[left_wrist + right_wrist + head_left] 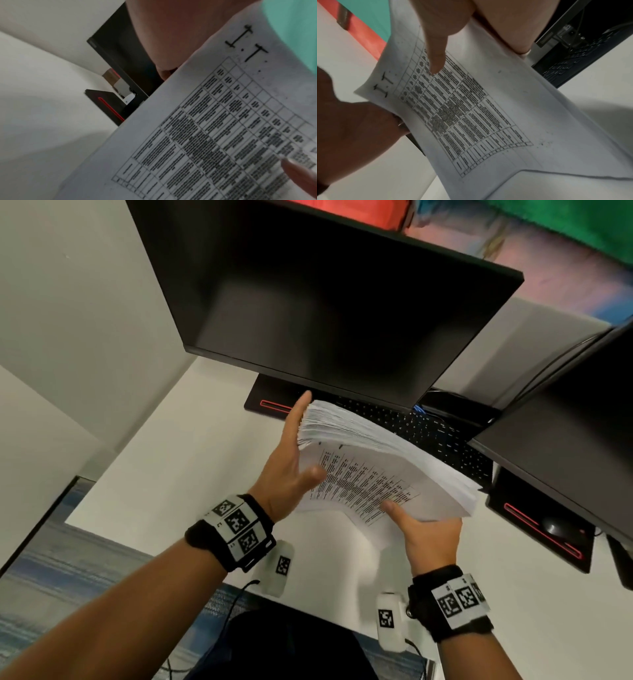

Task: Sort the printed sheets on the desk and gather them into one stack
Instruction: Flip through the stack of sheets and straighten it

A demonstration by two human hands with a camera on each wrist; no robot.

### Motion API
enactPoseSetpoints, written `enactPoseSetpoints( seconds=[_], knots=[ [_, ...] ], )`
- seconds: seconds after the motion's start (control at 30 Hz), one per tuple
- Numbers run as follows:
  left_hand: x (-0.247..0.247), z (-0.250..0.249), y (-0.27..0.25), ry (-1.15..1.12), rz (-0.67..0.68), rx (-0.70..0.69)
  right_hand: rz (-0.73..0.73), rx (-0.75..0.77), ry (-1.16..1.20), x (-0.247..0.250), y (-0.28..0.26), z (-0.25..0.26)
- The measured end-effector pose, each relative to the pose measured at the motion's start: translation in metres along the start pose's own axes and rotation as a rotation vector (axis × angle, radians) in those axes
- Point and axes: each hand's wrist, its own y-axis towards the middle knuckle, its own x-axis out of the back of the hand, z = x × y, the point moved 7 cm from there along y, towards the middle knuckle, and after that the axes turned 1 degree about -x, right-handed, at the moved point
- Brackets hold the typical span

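A thick stack of printed sheets [373, 470] hangs tilted above the white desk [191, 467], its top page showing a printed table [205, 135]. My left hand [291, 463] holds the stack's left end. Its thumb lies on the top page and its index finger stretches straight along the edge. My right hand [424, 532] grips the near edge, thumb [436, 54] on the table print and fingers hidden underneath. The lowest sheets [573, 174] sag below the rest. In the right wrist view my left hand [351, 128] curls under the paper.
A dark monitor [325, 302] stands right behind the stack, its base [270, 402] marked with a red stripe. A black keyboard [428, 433] lies under the stack's far side. A second monitor [565, 433] and a mouse [555, 527] are at the right.
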Motion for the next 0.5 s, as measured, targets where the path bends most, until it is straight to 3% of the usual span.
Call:
enactPoseSetpoints(
  seconds=[0.17,0.27,0.4,0.5],
  knots=[
    [0.005,-0.015,0.009,0.136,-0.034,0.053,-0.016,0.005,0.003,-0.001,0.005,0.008],
    [0.023,-0.053,0.018,0.382,-0.076,-0.049,0.009,0.079,-0.077,0.003,0.012,0.036],
    [0.008,-0.087,0.032,0.912,0.134,-0.15,0.151,0.254,-0.343,-0.013,0.021,0.093],
    [-0.004,-0.086,0.036,0.935,0.097,-0.217,0.169,0.439,-0.535,-0.033,0.021,0.122]
  ],
)
